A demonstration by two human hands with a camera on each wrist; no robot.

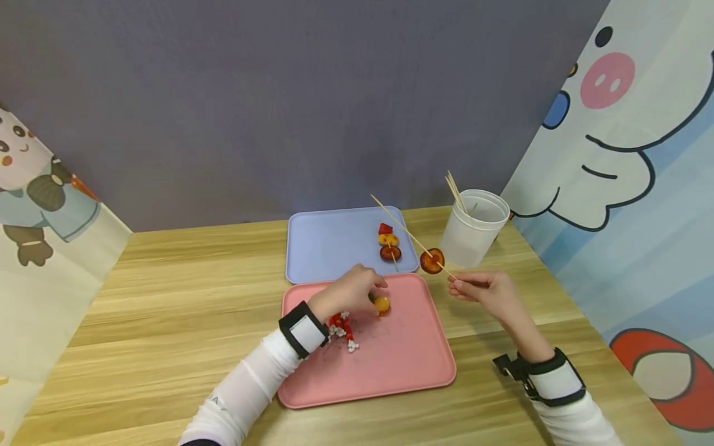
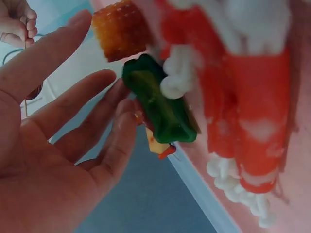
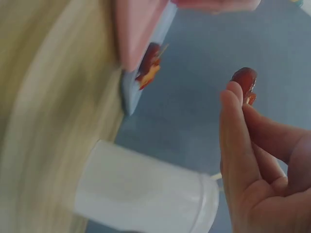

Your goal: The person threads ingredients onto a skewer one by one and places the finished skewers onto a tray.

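My right hand [image 1: 485, 292] pinches the lower end of a bamboo skewer [image 1: 404, 227], held slanting up to the left. A round brown slice [image 1: 428, 264] is threaded on it, just above the fingertips. Over the pink tray [image 1: 398, 368], my left hand [image 1: 352, 292] reaches down with fingers spread. In the left wrist view, its thumb is right at a yellow-orange corn piece [image 2: 121, 31] and its other fingertips are close beside a green pepper piece [image 2: 156, 102]. Red rolls with white, enoki-like tips [image 2: 257, 116] lie next to these on the tray.
Behind the pink tray is a light blue tray [image 1: 329, 244] with a loaded skewer [image 1: 388, 240] of red, yellow and brown pieces. A white tub [image 1: 468, 238] holding several bare skewers [image 1: 454, 189] stands at the back right of the wooden table [image 1: 184, 297], before a grey wall.
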